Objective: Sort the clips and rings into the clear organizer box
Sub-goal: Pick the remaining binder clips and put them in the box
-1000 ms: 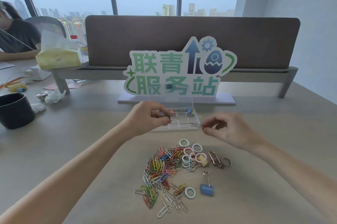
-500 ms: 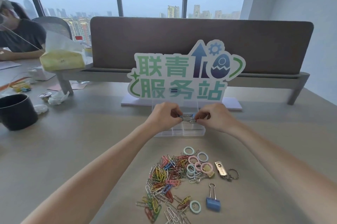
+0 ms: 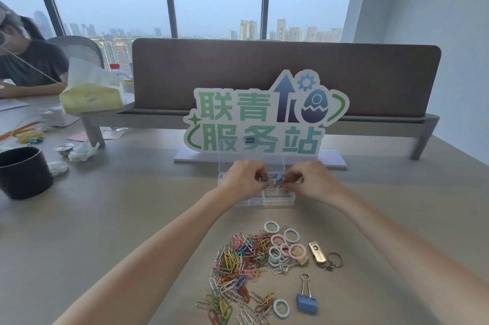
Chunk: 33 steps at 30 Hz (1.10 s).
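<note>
Both hands meet over the clear organizer box [image 3: 275, 199], whose lid stands open behind them. My left hand [image 3: 244, 179] and my right hand [image 3: 309, 179] pinch the two ends of linked silver paper clips [image 3: 274, 183] above the box's compartments. A small blue binder clip [image 3: 278, 176] shows between my fingers, inside the box. On the table in front of the box lies a pile of coloured paper clips [image 3: 239, 266], with several pastel rings [image 3: 281, 244] at its right edge. A blue binder clip [image 3: 306, 298] and one mint ring [image 3: 281, 308] lie nearer to me.
A gold USB stick on a key ring [image 3: 321, 254] lies right of the rings. A green-lettered sign [image 3: 264, 115] stands just behind the box, before a brown desk divider [image 3: 285, 73]. A black cup [image 3: 22, 172] and tissue pack [image 3: 91, 98] sit at left, near another person [image 3: 23, 60].
My hands came together from apart and now hold the linked clips between them over the box. The camera view has drifted, so the box and pile sit lower in the frame.
</note>
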Each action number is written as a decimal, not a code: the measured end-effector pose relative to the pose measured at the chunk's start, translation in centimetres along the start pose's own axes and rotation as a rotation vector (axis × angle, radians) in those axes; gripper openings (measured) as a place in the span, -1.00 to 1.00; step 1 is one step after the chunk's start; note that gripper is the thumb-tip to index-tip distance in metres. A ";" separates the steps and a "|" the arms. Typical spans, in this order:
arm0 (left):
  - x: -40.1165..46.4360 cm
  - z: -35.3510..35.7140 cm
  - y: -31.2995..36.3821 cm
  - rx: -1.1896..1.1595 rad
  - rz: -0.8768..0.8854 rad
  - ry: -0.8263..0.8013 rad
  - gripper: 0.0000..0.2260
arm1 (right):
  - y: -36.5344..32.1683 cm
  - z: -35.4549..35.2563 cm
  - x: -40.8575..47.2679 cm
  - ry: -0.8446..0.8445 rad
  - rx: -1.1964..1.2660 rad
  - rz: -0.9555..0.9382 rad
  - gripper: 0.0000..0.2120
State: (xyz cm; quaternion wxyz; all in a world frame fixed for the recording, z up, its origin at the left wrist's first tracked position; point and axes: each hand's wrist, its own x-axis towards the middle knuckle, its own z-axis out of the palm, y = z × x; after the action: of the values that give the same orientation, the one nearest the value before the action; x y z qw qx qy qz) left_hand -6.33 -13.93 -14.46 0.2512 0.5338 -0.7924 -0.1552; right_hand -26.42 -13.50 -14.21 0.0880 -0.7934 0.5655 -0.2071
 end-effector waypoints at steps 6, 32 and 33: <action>0.0 0.2 -0.4 0.057 0.051 -0.013 -0.89 | 0.3 0.2 -0.5 0.023 0.037 -0.010 -0.91; -11.9 -1.6 3.2 0.126 0.635 -0.246 -0.73 | -4.4 -2.9 -17.0 -0.254 0.192 -0.375 -0.82; -11.8 -1.3 3.4 0.174 0.650 -0.244 -0.72 | -4.5 -2.7 -17.2 -0.285 0.195 -0.382 -0.77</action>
State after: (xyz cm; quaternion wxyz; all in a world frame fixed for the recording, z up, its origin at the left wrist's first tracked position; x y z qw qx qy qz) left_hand -4.60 -1.74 -14.40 0.1444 0.2508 -0.9552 -0.0619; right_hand -28.40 4.34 -14.03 0.2023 -0.8948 0.3648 -0.1593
